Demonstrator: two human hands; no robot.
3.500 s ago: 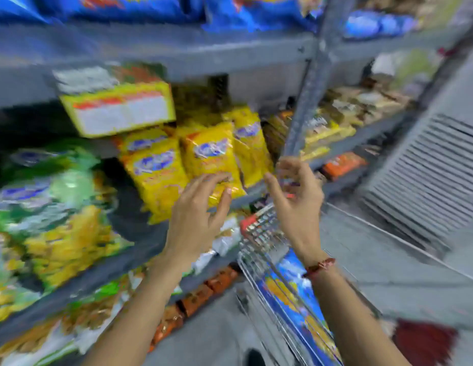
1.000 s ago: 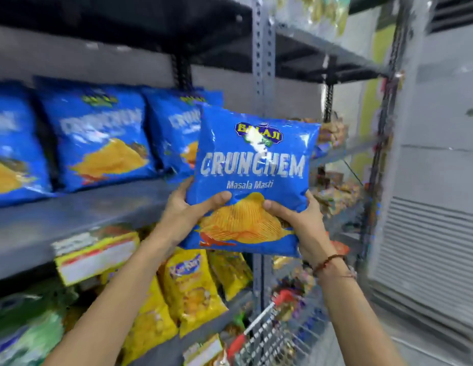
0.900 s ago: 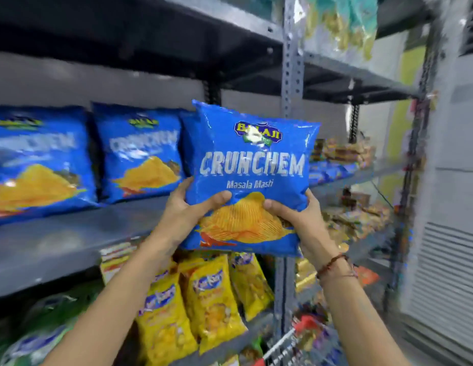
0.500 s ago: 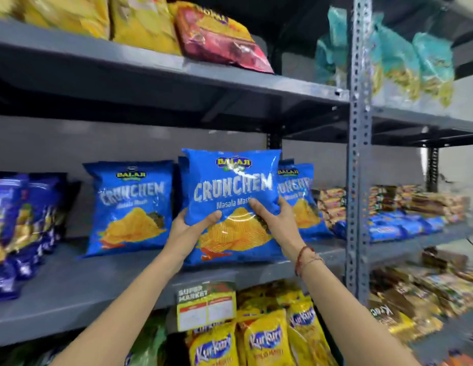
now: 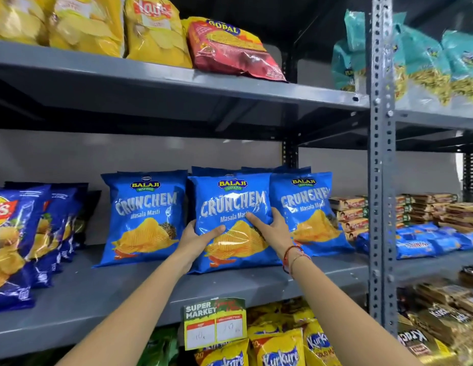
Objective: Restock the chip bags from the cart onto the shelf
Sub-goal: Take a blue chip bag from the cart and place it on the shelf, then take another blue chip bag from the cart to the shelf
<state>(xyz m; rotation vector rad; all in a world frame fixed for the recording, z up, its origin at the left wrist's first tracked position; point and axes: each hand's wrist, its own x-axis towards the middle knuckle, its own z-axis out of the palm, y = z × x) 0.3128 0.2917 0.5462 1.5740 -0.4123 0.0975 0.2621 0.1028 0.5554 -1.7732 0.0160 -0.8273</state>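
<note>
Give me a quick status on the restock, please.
Left hand and right hand both shut on middle Crunchem bag. Bag upright on shelf, between two others. Nothing in the way.

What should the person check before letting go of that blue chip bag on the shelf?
1. Bag bottom on the shelf: ok, the held Crunchem bag appears to rest on it.
2. Bag upright, label facing out: ok.
3. Grip: ok, left hand and right hand hold its sides.
4. In line with the left neighbour bag and right neighbour bag: ok, between them.
5. Support behind it: ok, more blue bags show behind.
6. Will it stand alone: cannot tell.
</note>
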